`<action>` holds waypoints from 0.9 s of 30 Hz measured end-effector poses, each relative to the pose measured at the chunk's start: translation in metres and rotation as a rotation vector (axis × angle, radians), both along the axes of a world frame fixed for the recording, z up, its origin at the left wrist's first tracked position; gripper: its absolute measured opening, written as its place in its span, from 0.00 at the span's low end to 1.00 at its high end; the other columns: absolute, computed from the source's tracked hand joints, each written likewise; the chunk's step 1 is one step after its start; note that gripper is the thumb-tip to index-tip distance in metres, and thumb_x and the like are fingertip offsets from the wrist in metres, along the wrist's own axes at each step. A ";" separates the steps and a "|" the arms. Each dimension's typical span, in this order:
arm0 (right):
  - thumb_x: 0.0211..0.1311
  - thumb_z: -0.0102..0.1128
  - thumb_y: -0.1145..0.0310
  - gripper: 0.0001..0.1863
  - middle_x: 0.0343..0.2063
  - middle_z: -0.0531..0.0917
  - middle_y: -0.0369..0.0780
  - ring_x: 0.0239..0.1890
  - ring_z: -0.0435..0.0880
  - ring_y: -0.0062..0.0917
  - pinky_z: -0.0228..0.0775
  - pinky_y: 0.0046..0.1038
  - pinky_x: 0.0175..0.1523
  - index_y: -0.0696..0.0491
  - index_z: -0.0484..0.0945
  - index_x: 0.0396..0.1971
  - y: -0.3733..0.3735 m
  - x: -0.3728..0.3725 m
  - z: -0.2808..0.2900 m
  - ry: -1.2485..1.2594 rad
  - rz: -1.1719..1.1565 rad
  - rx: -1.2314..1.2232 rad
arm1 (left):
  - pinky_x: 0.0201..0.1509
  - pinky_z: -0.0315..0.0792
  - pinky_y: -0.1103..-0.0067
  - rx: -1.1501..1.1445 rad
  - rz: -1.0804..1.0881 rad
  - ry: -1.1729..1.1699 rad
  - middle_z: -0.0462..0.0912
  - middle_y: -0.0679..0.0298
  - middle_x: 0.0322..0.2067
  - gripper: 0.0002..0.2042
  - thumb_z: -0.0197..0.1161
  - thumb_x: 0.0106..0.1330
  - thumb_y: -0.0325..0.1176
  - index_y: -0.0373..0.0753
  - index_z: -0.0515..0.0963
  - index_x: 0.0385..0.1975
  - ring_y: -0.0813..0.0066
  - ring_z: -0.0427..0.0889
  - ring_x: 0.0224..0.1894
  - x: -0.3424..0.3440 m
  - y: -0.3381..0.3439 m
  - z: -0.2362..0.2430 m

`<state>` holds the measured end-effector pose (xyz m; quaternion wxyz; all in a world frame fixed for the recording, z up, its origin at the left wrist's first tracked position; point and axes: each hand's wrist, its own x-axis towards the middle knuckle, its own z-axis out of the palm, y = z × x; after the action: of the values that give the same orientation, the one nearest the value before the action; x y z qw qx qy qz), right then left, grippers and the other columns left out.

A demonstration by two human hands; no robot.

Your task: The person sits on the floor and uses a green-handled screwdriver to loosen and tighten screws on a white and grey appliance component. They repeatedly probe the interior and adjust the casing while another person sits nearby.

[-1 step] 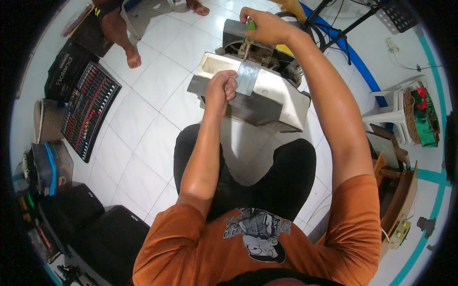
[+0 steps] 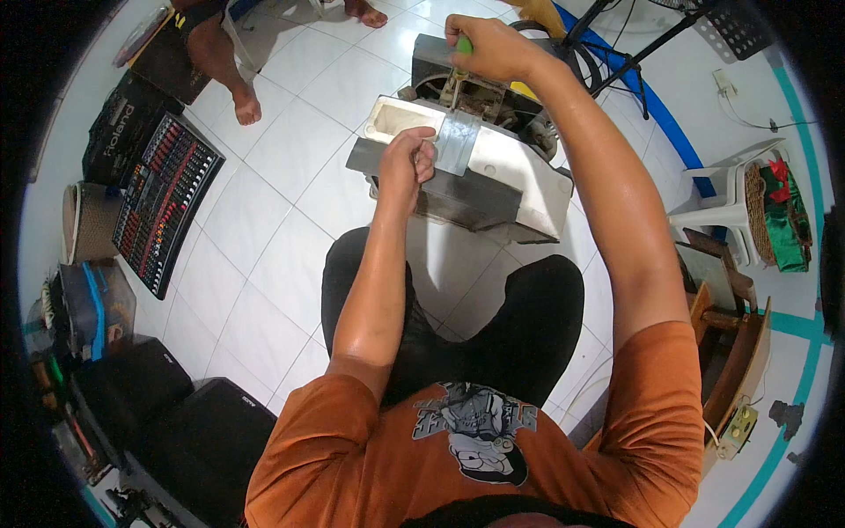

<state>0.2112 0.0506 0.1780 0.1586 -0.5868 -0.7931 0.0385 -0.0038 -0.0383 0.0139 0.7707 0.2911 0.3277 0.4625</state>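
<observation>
While the machine with exposed innards (image 2: 524,180) sat on the white tiled floor (image 2: 255,264) just beyond my knees, my right hand (image 2: 497,51) was above its far side, fingers wrapped around the green handle of a screwdriver (image 2: 463,44). The shaft pointed down toward the dusty mechanism (image 2: 488,104), though I could not make out what its tip met. My left hand (image 2: 410,160) was at the machine's near left part, its fingers curled inward beside a grey strip (image 2: 457,145) that lay across the casing; whether they gripped anything, I could not tell. Just beyond that hand was a cream, tray-like recess (image 2: 400,119), and to the right the casing's pale panel caught the light.

Nearer me were my black trousers (image 2: 546,308) and orange T-shirt (image 2: 352,440). Well to the left lay a mixing console (image 2: 167,207), with two black speaker cabinets (image 2: 207,436) at the near left. At the far left, another person's bare foot (image 2: 247,107) rested on the tiles. Over on the right, a green cloth with a red bow (image 2: 785,229) hung by a white plastic chair (image 2: 722,207).
</observation>
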 end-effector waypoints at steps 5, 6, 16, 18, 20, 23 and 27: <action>0.66 0.71 0.54 0.20 0.33 0.88 0.53 0.39 0.88 0.53 0.78 0.47 0.47 0.55 0.79 0.45 -0.001 -0.003 -0.005 0.028 -0.053 -0.001 | 0.24 0.60 0.83 -0.029 0.020 -0.056 0.79 0.62 0.30 0.15 0.51 0.78 0.32 0.28 0.77 0.54 0.83 0.64 0.22 -0.008 0.001 0.005; 0.66 0.70 0.55 0.19 0.33 0.87 0.53 0.39 0.88 0.53 0.77 0.47 0.47 0.55 0.79 0.44 0.001 -0.001 -0.005 0.065 0.019 -0.007 | 0.24 0.60 0.83 -0.088 0.035 -0.032 0.79 0.62 0.31 0.15 0.51 0.79 0.32 0.28 0.77 0.54 0.83 0.64 0.22 -0.008 0.003 0.005; 0.67 0.73 0.58 0.22 0.32 0.85 0.51 0.36 0.86 0.47 0.78 0.43 0.45 0.52 0.75 0.52 -0.007 -0.009 -0.011 0.207 -0.126 0.030 | 0.22 0.58 0.85 -0.041 0.048 -0.068 0.81 0.63 0.31 0.10 0.62 0.81 0.35 0.34 0.78 0.41 0.87 0.64 0.20 -0.017 0.016 -0.010; 0.68 0.73 0.58 0.21 0.33 0.85 0.50 0.36 0.86 0.46 0.78 0.42 0.45 0.52 0.76 0.53 -0.020 -0.009 -0.002 0.188 -0.091 0.025 | 0.21 0.58 0.86 -0.026 0.063 -0.090 0.81 0.64 0.31 0.12 0.63 0.81 0.38 0.34 0.79 0.42 0.88 0.64 0.20 -0.020 0.017 -0.013; 0.69 0.73 0.59 0.21 0.33 0.85 0.49 0.36 0.87 0.43 0.79 0.39 0.45 0.52 0.76 0.53 -0.041 -0.010 0.006 0.217 -0.091 0.190 | 0.21 0.58 0.86 -0.041 0.029 -0.107 0.81 0.64 0.32 0.11 0.64 0.80 0.37 0.33 0.79 0.44 0.88 0.64 0.20 -0.022 0.019 -0.015; 0.70 0.73 0.62 0.20 0.37 0.86 0.47 0.38 0.89 0.38 0.82 0.36 0.47 0.54 0.75 0.53 -0.085 -0.013 0.015 0.403 -0.126 0.521 | 0.21 0.58 0.86 -0.006 -0.017 -0.127 0.81 0.65 0.32 0.12 0.66 0.79 0.36 0.32 0.80 0.47 0.89 0.64 0.20 -0.024 0.021 -0.018; 0.73 0.71 0.70 0.17 0.43 0.86 0.46 0.39 0.89 0.29 0.85 0.30 0.44 0.58 0.72 0.51 -0.160 -0.023 0.016 1.063 -0.267 0.285 | 0.21 0.59 0.88 0.038 -0.130 -0.267 0.81 0.65 0.33 0.10 0.67 0.78 0.35 0.34 0.79 0.45 0.90 0.65 0.20 -0.024 0.018 -0.016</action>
<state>0.1886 -0.1092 0.1936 0.6174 -0.5545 -0.5205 0.2009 -0.0282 -0.0200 -0.0021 0.8300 0.2623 0.1939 0.4524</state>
